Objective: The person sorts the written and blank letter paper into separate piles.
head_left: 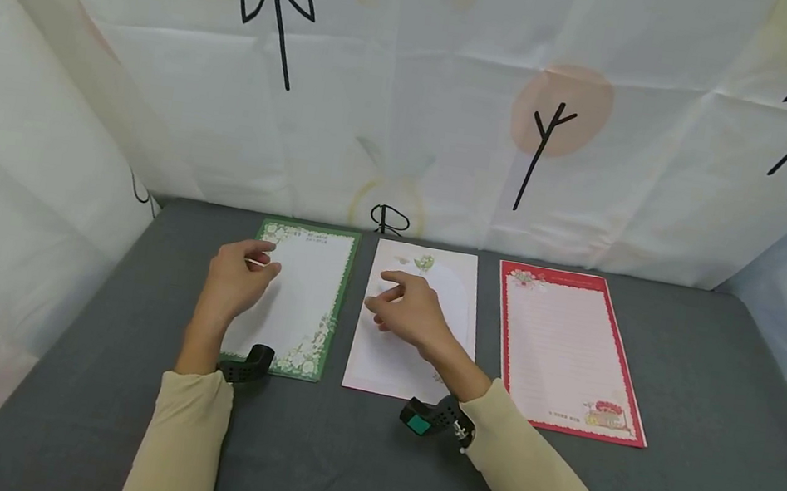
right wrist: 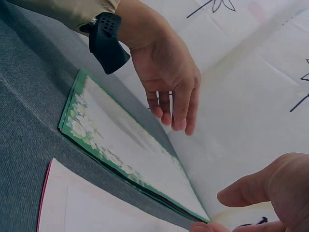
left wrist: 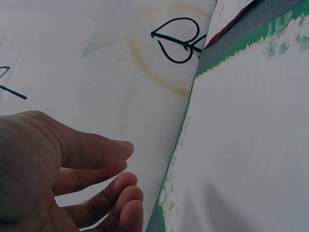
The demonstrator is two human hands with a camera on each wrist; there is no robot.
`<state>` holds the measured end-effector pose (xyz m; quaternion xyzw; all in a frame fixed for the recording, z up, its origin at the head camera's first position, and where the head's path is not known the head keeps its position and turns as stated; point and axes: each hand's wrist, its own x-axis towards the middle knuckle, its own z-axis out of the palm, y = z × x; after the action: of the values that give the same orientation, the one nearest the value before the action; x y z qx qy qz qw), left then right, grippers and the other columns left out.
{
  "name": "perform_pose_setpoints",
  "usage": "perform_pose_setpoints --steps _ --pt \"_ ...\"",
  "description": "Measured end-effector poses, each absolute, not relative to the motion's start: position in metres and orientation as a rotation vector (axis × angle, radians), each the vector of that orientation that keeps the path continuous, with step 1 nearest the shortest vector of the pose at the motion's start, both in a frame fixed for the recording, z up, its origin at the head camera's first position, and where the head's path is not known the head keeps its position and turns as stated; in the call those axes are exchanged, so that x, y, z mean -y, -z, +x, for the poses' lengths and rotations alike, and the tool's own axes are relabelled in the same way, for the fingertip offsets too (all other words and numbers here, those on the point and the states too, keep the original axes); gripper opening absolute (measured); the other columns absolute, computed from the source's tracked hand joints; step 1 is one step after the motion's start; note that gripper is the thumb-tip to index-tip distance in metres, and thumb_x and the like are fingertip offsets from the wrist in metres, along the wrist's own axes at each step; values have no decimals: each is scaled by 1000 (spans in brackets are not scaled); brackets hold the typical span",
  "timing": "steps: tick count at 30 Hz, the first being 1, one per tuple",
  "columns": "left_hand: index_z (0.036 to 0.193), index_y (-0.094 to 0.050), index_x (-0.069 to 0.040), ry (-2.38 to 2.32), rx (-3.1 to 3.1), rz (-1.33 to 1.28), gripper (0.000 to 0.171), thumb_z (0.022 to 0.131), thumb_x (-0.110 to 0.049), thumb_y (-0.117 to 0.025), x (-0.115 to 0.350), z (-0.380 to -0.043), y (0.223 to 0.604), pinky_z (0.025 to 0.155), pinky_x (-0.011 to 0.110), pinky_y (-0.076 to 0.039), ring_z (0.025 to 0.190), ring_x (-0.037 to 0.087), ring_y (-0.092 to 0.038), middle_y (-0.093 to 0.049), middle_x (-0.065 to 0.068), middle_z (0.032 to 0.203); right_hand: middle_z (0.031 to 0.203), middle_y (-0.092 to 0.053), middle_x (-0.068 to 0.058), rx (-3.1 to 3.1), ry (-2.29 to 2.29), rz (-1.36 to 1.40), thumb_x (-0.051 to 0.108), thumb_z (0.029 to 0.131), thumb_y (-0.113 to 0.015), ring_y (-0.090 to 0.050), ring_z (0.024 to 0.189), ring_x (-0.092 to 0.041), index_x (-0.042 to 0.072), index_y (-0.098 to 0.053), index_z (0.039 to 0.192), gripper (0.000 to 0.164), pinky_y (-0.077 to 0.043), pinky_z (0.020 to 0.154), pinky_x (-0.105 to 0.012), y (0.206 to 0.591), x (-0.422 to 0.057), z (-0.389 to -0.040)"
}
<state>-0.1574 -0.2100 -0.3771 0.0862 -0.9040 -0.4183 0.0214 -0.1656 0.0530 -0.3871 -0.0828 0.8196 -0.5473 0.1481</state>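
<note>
Three thin stacks of decorated letter paper lie side by side. The left one is green-bordered letter paper (head_left: 301, 283) with white flowers. In the middle is pale letter paper (head_left: 377, 361) with a small green motif, and on the right red-bordered letter paper (head_left: 561, 344) with faint lines. My left hand (head_left: 238, 278) hovers over the left edge of the green-bordered paper, fingers loosely bent, holding nothing. Above the pale paper is my right hand (head_left: 411, 307), thumb and fingers apart with nothing between them. In the right wrist view my left hand (right wrist: 166, 72) hangs above the green-bordered paper.
A dark grey cloth (head_left: 332, 463) covers the table. White fabric with printed leaves and trees (head_left: 419, 115) hangs along the back, and plain-looking fabric (head_left: 9, 183) along the left. Each wrist wears a black strap (head_left: 248, 365).
</note>
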Motion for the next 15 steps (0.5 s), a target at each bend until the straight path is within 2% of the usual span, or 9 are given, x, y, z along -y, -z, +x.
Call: perform_pose_setpoints --steps 4,11,15 --pt "138 -60 2 1328 2777 167 40 101 -12 -61 198 -158 377 82 47 -49 109 38 -57 -62 23 119 104 -70 -14 -2386 1584 -221 13 93 -71 -74 80 -31 0 -51 146 58 -59 71 -41 385 -67 -164" --pt "132 -63 4 1386 2742 -52 35 99 -8 -64 172 -161 378 81 48 -51 104 38 -61 -64 23 112 99 -70 -14 -2489 1596 -209 12 92 -72 -73 78 -32 -2 -55 143 56 -55 63 -31 387 -96 -161" --pt "132 -63 4 1405 2766 -106 36 98 -8 -64 157 -162 381 80 47 -51 102 36 -63 -65 21 110 101 -70 -17 -2545 1586 -194 11 91 -72 -73 80 -33 -2 -55 142 55 -55 62 -30 389 -113 -158"
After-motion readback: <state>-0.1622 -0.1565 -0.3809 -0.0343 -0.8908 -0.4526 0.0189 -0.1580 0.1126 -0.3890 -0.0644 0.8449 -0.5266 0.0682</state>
